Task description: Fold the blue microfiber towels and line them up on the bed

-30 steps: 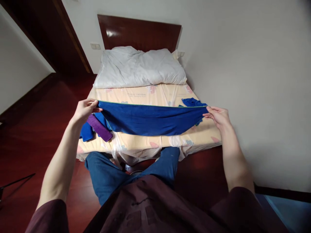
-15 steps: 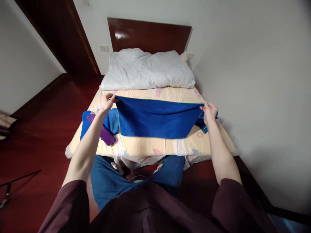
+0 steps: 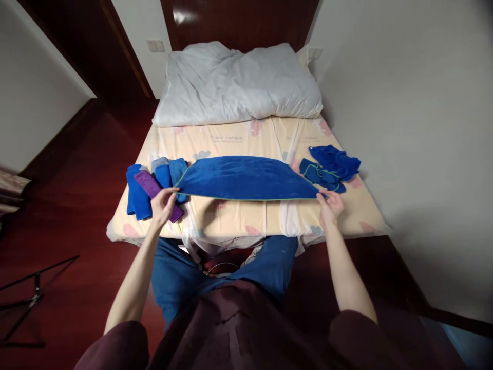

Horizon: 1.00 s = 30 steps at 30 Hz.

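A blue cloth (image 3: 246,179) with a green edge is stretched over the bed, its near edge held up between my two hands. My left hand (image 3: 164,205) pinches its near left corner, beside folded blue cloths (image 3: 138,198) and a folded purple cloth (image 3: 147,184). At the near right corner, my right hand (image 3: 330,205) is closed on the same cloth. Just beyond that hand lie crumpled blue cloths (image 3: 335,162), one with green edging. The far edge of the stretched cloth spreads toward the pillow end.
The bed (image 3: 231,223) has a pale yellow patterned sheet. A white quilt or pillow (image 3: 239,87) lies by the dark headboard (image 3: 239,23). A wall (image 3: 408,128) stands at the right. A black metal stand (image 3: 35,295) is on the red floor at the lower left.
Both hands have come lower and nearer to me, drawing the cloth's held edge along. The cloth, which hung down before, now spreads away from me. The view has tilted downward.
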Motion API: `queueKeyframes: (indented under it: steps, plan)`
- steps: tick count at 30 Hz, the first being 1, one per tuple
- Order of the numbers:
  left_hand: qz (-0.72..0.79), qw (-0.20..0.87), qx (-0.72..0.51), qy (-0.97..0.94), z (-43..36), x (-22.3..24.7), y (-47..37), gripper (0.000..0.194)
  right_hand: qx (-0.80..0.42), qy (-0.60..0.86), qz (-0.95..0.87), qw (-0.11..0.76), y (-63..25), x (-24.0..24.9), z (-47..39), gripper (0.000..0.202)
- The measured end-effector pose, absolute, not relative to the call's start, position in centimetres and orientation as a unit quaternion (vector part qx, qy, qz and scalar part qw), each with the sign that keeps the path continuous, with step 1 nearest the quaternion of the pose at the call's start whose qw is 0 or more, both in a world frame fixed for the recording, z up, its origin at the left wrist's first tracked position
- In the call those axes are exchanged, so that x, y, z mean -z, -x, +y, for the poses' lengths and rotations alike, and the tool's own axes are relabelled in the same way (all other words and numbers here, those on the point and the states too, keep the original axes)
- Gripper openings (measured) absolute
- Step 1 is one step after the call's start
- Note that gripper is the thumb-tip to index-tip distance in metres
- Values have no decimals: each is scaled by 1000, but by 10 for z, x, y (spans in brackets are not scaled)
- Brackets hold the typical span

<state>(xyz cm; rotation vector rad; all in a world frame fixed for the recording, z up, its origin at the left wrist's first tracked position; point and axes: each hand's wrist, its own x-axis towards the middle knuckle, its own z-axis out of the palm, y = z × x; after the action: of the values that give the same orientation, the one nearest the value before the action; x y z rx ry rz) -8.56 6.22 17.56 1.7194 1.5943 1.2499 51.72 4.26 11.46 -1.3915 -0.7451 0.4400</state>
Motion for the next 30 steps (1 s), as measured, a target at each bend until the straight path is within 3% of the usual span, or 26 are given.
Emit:
queueKeyframes:
  steps: [6, 11, 15, 21, 26, 30]
  plan:
    - [632, 333, -327, -619, 20, -64, 84, 42, -211, 715, -243, 621, -499, -12, 2, 30]
    - [663, 320, -302, -606, -1, -22, 92, 47, -208, 753, -209, 589, -504, 22, -20, 30]
    - [676, 310, -259, -616, -14, -11, 99, 53, -211, 764, -202, 575, -509, 30, -35, 24]
    - [588, 307, -152, -733, -3, -17, 106, 46, -221, 814, -256, 473, -518, 27, -38, 16]
    - [568, 294, -101, -762, 44, -33, 100, 47, -127, 855, -361, 350, -524, 7, -7, 28]
    - [567, 277, -138, -763, 103, -43, 85, 46, -122, 824, -443, 331, -522, -7, 48, 39]
